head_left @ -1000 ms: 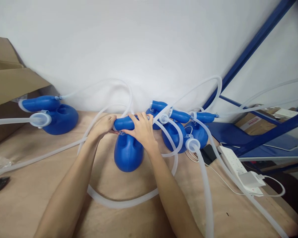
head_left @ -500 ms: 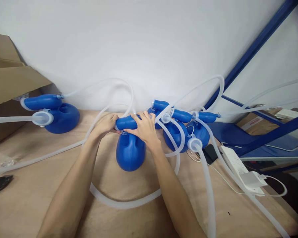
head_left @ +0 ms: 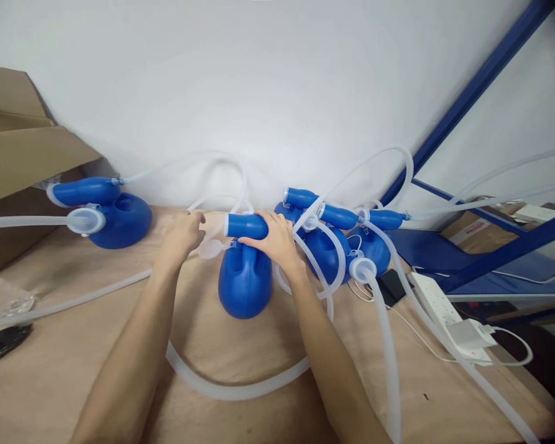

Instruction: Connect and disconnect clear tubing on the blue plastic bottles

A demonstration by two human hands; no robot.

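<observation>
Nearest, a pale tube (head_left: 238,391) bends in a curve below the fingers. Both arms cross over it, so parts are hidden. Far off to the right of the fingers is a dark speck (head_left: 425,396), too small to make out. Far to their left lies a shiny black thing (head_left: 4,342), cut off at the side.

The blue bottle (head_left: 245,283) stands on the table (head_left: 240,348), right under the right fingers. The right hand (head_left: 280,237) is bent around the top of its blue neck (head_left: 246,226), thumb in front, and has hold of it. That hand hides the neck's right end. The neck's white rim points toward the left fingers.

The left hand (head_left: 180,237) is beside the bottle, fingers half curled. A cloudy cap (head_left: 210,248) hangs just by its fingertips. I cannot tell if they touch it or hold anything.

Right of the right fingers, more blue bottles (head_left: 330,253) bunch up and hide bits of each other. A black flat thing (head_left: 391,287) is partly covered there. Well left of the left fingers are another blue bottle (head_left: 123,222) and a cardboard box (head_left: 37,148), cut off. Behind everything is the white wall (head_left: 277,92).
</observation>
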